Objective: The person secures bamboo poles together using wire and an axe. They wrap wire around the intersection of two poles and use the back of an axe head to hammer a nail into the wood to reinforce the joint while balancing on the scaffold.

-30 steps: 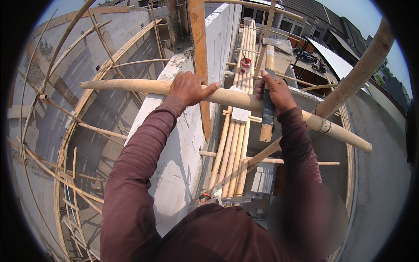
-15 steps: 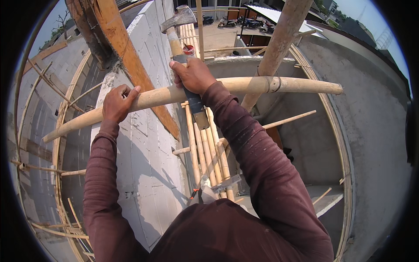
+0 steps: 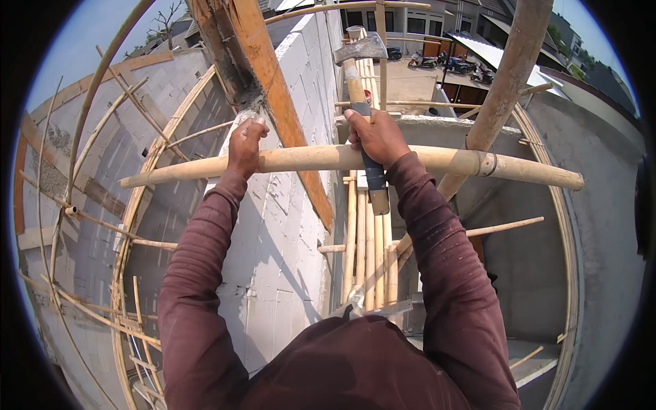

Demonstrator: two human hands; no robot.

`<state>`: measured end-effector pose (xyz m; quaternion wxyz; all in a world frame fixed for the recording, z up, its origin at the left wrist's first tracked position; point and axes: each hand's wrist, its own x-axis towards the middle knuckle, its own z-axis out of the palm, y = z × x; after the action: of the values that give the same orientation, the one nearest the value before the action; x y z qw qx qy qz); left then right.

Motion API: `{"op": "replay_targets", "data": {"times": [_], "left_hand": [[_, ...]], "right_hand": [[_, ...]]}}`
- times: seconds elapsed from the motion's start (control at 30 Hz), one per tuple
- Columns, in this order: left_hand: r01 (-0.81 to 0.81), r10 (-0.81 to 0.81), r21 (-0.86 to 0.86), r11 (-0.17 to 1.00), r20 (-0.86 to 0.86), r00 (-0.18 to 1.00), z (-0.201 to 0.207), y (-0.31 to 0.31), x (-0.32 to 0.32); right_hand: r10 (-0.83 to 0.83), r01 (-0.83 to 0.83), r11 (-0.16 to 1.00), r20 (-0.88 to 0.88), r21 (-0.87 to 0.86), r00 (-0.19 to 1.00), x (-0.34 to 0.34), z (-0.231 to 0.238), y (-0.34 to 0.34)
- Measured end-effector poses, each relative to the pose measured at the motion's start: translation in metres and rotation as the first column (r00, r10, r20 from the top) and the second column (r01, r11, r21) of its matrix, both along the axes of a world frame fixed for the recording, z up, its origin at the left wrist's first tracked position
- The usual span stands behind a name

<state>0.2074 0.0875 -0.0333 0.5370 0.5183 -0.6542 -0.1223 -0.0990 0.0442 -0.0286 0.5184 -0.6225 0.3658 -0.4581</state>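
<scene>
A long, pale bamboo pole (image 3: 307, 158) crosses in front of me, nearly level. My left hand (image 3: 246, 147) is closed around it, left of the orange-brown timber. My right hand (image 3: 384, 140) grips a hatchet (image 3: 374, 174) by its handle, which is partly wrapped in dark tape. The hatchet's worn metal head (image 3: 361, 49) points away from me, and its handle lies across the bamboo pole. The right hand is just above the pole; whether it also presses on it I cannot tell. Farther right, a tie binds the pole at a thick upright bamboo post (image 3: 502, 89).
A white block wall (image 3: 273, 239) runs alongside on the left, with an orange-brown timber (image 3: 287, 109) leaning against it. Bamboo platform poles (image 3: 369, 266) lie below me. Thin scaffold poles (image 3: 102, 219) stand at left, and a grey plastered wall (image 3: 605, 239) curves at right.
The whole view has shifted, so the pole, hatchet and hands sit farther right and the pole looks more level. Both hands keep their grips.
</scene>
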Motion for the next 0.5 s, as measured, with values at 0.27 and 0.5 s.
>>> {"op": "replay_targets", "data": {"times": [0.27,0.5], "left_hand": [[-0.031,0.396,0.435,0.900,-0.786,0.475,0.062,0.090,0.071],[-0.062,0.259,0.378,0.924,-0.496,0.829,0.072,0.143,0.095]], "right_hand": [[0.114,-0.114,0.993,-0.063,0.002,0.991,-0.001,0.004,0.004],[0.068,-0.076,0.993,-0.097,-0.085,0.993,0.004,0.008,0.012]]}}
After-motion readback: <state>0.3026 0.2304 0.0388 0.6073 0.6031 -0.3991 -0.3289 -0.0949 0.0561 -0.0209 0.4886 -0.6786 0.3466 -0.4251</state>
